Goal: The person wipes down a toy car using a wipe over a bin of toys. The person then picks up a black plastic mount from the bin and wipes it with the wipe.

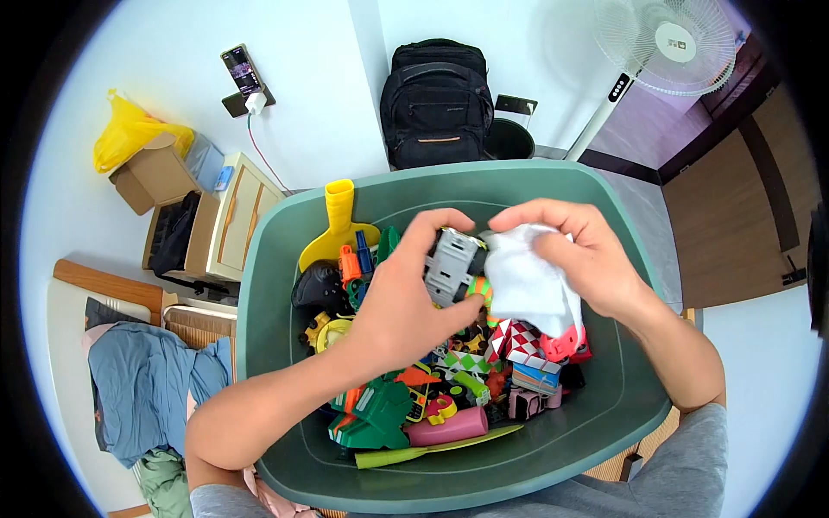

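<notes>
Over a large green tub (272, 432) full of toys, my left hand (401, 306) grips a toy car (451, 268) with its grey underside showing, fingers and thumb around its two ends. Close to its right, my right hand (579, 259) pinches a white cloth (528, 281) that hangs down toward a red toy (566, 345). Below the hands lie a red-and-white checkered toy (522, 338), a green toy (376, 414), a pink cylinder (449, 426) and a yellow-green flat piece (432, 445). A yellow shovel (339, 207) leans at the tub's back left.
Behind the tub stand a black backpack (436, 104) and a white fan (673, 43). A phone (241, 69) hangs on the wall with a cable. At left are a cardboard box (203, 229), a drawer cabinet (242, 207) and blue clothes (147, 380).
</notes>
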A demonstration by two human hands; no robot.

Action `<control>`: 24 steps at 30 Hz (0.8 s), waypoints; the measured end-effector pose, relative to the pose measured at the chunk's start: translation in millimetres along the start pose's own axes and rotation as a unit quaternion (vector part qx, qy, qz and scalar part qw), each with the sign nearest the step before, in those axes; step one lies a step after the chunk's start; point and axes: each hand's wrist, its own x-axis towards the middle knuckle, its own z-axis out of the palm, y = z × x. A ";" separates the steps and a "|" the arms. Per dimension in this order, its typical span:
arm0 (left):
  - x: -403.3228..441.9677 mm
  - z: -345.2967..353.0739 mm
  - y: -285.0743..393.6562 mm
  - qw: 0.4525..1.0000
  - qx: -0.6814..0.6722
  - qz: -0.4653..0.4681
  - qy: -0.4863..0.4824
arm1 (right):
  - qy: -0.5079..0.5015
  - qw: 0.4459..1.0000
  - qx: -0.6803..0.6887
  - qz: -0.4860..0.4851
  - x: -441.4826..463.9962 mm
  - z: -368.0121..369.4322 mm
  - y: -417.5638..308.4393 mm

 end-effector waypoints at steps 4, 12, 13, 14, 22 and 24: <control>2.4 -2.0 0.7 0.999 -0.034 -0.019 0.013 | -0.025 0.949 -0.297 -0.106 8.1 -17.7 5.3; 0.3 -0.8 3.2 0.989 -0.134 -0.035 -0.049 | -0.123 0.971 -0.203 -0.006 3.3 4.7 5.6; 0.9 -1.3 3.3 0.969 -0.233 -0.057 -0.057 | -0.110 0.980 -0.166 0.017 2.9 5.7 4.2; 1.0 -1.7 3.5 0.939 -0.329 -0.079 -0.064 | -0.110 0.980 -0.165 0.017 3.4 5.5 6.3; 5.1 -3.9 -1.2 0.917 -0.376 -0.106 -0.077 | -0.081 0.993 -0.082 0.006 4.5 7.7 12.5; 4.4 -2.2 1.4 0.916 -0.383 -0.100 -0.057 | -0.077 0.992 -0.095 -0.005 5.0 6.4 12.2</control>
